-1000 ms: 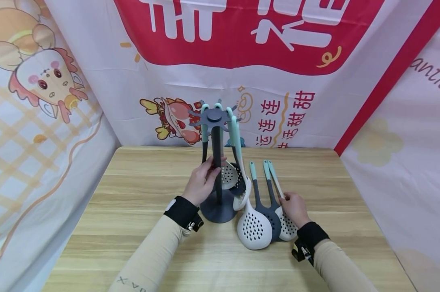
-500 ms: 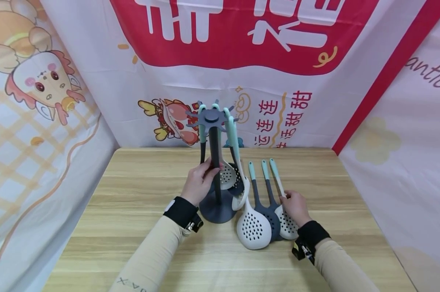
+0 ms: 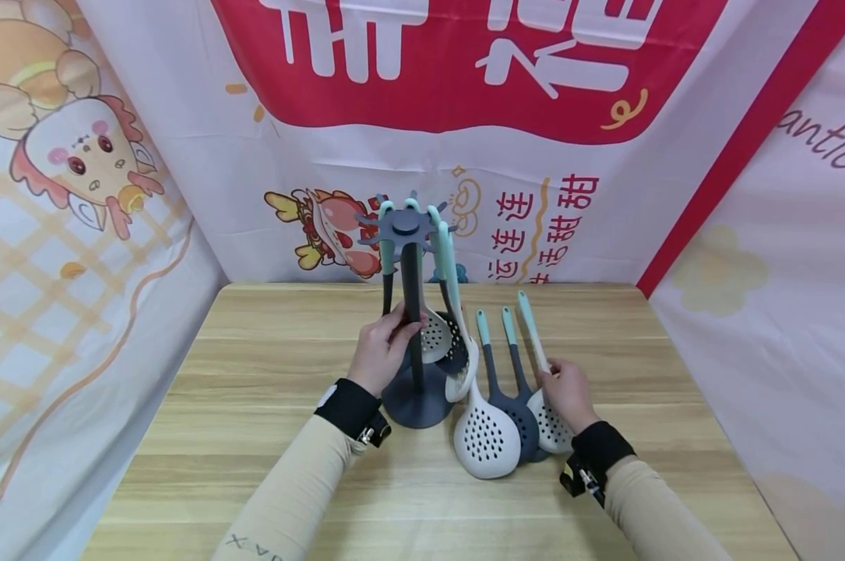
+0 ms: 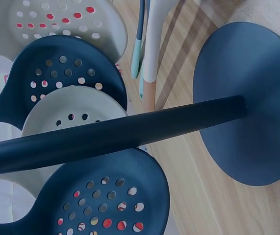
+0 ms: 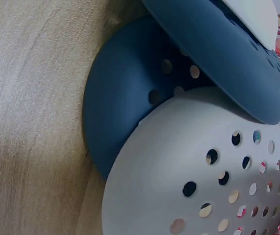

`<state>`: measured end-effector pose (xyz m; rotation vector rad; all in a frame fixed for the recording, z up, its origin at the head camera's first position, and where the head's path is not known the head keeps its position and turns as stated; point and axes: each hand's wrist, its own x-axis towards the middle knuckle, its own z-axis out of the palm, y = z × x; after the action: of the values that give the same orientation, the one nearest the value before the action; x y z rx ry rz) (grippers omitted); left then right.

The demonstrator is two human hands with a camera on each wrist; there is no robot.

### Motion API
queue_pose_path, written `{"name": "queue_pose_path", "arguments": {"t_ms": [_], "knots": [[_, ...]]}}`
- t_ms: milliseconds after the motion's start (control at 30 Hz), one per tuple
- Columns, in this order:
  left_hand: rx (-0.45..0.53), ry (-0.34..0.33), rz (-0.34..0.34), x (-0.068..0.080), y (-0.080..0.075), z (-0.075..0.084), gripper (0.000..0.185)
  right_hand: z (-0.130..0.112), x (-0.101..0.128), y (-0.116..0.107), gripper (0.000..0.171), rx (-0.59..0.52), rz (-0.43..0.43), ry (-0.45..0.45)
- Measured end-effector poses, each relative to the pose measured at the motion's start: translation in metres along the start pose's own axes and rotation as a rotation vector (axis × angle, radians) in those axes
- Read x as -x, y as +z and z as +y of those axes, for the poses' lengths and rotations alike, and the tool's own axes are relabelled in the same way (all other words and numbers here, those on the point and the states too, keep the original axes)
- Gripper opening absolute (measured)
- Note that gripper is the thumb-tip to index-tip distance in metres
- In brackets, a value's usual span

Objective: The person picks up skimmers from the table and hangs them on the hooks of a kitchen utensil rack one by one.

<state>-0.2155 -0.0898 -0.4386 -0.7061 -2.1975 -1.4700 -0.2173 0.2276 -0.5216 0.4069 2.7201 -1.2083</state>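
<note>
My left hand [image 3: 378, 351] holds the dark pole [image 4: 130, 129] of an upright utensil stand, thumb in front. Light and dark skimmers with mint handle ends hang from its hooked top [image 3: 404, 224]. To the right, my right hand [image 3: 568, 393] pinches a light grey skimmer [image 3: 550, 421] at its neck, mint handle end pointing away. Its perforated head [image 5: 179, 156] lies over a dark skimmer [image 5: 113, 112] in the right wrist view. Another dark skimmer [image 3: 520, 421] lies just left of it. A large white skimmer [image 3: 488, 444] overlaps that one, its handle partly hidden behind the hanging utensils.
The stand's round base [image 3: 418, 405] rests on the wooden table [image 3: 268, 374]. A printed cloth [image 3: 338, 156] hangs behind the table's far edge, with more cloth at both sides. Each wrist wears a black strap with a small camera.
My right hand has slid the light grey skimmer a little away from me, uncovering the edge of a dark one beneath. The left hand keeps its hold on the pole.
</note>
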Motion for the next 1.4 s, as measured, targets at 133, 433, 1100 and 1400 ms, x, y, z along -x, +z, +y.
{"name": "queue_pose_path", "arguments": {"t_ms": [133, 433, 1100, 1400], "knots": [[0.007, -0.04, 0.0, 0.001, 0.0, 0.001, 0.032, -0.002, 0.0, -0.004, 0.048, -0.015, 0.018, -0.024], [0.017, -0.069, 0.016, 0.002, -0.001, 0.001, 0.035, -0.005, -0.001, -0.013, 0.045, -0.029, 0.124, -0.097], [-0.027, -0.054, 0.086, 0.002, 0.001, 0.003, 0.032, -0.012, 0.003, -0.017, 0.044, -0.114, 0.178, -0.089], [-0.023, -0.053, 0.117, 0.003, 0.002, 0.003, 0.03, -0.024, 0.01, -0.02, 0.041, -0.18, 0.229, -0.092]]}}
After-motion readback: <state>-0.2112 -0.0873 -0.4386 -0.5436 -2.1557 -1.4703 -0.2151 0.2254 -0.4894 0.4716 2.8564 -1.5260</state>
